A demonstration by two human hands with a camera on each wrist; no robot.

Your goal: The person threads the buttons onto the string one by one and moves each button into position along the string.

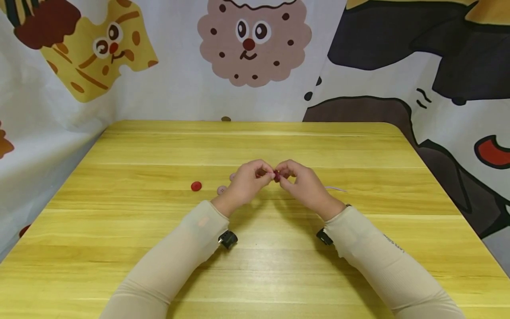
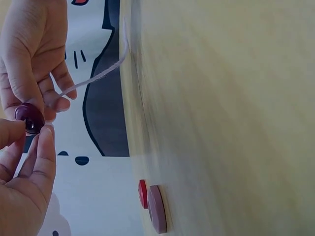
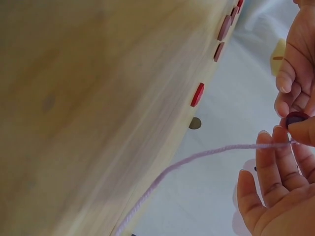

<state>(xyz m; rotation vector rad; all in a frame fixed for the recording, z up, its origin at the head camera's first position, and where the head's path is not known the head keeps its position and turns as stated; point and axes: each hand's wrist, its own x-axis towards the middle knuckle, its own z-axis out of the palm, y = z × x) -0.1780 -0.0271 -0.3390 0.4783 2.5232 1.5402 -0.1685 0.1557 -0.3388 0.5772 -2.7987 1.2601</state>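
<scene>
Cloth [image 1: 167, 97] printed with cartoons hangs behind a wood-grained counter [image 1: 255, 274]. Two beige sleeves [image 1: 167, 261] reach in over it, and above its middle the person's left hand [image 1: 244, 182] and right hand [image 1: 304, 184] meet. Pale purple cord [image 3: 197, 154] trails away from the right hand. Each grip is pinched on the same dark red button [image 2: 30, 116], held up between them. On the counter, a bright red button [image 1: 196, 186] lies left of the left hand, near pink buttons [image 1: 222, 190].
</scene>
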